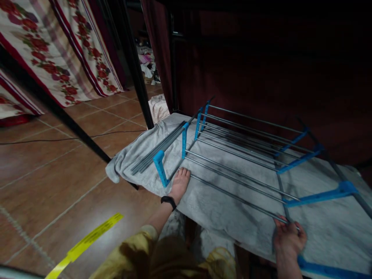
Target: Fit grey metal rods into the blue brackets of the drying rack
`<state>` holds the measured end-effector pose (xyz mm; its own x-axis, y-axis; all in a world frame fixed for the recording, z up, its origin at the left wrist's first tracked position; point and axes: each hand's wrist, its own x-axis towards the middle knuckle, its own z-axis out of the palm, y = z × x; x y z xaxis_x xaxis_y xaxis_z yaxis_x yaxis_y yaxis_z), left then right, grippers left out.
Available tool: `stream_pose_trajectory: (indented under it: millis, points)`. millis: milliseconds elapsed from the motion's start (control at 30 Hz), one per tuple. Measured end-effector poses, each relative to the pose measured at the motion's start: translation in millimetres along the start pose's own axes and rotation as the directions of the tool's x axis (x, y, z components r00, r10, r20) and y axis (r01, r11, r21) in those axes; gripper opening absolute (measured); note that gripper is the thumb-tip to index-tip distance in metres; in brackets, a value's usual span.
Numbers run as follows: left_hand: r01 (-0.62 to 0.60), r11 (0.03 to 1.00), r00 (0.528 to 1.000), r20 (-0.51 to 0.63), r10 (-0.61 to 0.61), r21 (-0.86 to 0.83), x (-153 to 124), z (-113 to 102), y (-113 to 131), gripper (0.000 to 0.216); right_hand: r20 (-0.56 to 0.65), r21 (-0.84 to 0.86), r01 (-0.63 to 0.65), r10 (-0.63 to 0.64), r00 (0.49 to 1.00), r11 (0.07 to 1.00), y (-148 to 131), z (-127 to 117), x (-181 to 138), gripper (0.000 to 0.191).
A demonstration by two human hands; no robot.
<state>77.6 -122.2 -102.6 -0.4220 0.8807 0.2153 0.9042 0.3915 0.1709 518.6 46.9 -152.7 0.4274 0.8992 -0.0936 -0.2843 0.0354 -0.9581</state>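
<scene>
**Both hands at the ends of the rack's closest rod**

A shelf rack (247,155) of thin metal rods and blue plastic side pieces lies flat on a grey blanket (221,217). Its closest rod (238,198) runs straight from one hand to the other. The long axis slants from beside the left hand (180,184), farther out, down to the right hand (289,238), which is close to the body. Neither hand is nearer than the other, as each sits at one end.

The right hand is curled shut around its end of the rod, knuckles up, just short of a blue side piece (319,197) beyond its fingers. The left hand lies open and flat on the blanket with its fingers spread. Its fingertips are at the other end of the rod, though whether they press on it I cannot tell. A blue bracket (160,166) stands just outward of its thumb side.

Past that bracket lies a bundle of loose rods (158,149). Beyond the left hand are the tiled floor (58,174) and a strip of yellow tape (87,242).
</scene>
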Motion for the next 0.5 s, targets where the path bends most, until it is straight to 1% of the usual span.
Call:
stream_pose_trajectory:
  millis: [67, 167, 300, 400, 500]
  points:
    - [-0.039, 0.998, 0.999, 0.035, 0.037, 0.042, 1.0, 1.2, 2.0, 0.035, -0.043, -0.004, 0.023, -0.023, 0.999, 1.000, -0.8, 0.8, -4.0, 0.047]
    - [-0.096, 0.990, 0.993, 0.083, 0.088, 0.102, 2.6, 0.5, 5.0, 0.033, -0.015, -0.019, 0.048, -0.049, 0.999, 0.999, -1.7, 0.3, -8.1, 0.049]
    - [-0.161, 0.974, 0.984, 0.097, 0.147, 0.158, 2.6, -1.5, 8.3, 0.034, 0.005, 0.007, 0.016, -0.016, 1.000, 1.000, -0.3, -3.9, -7.2, 0.054]
    - [-0.169, 0.971, 0.983, 0.104, 0.153, 0.168, 1.6, -2.2, 10.7, 0.035, -0.013, 0.051, -0.002, 0.002, 1.000, 0.999, 2.5, -5.8, -4.1, 0.056]
    - [-0.165, 0.978, 0.983, 0.101, 0.152, 0.131, 0.9, -2.6, 12.5, 0.037, -0.026, 0.063, 0.023, -0.021, 0.999, 0.998, 5.2, -5.4, -1.2, 0.055]
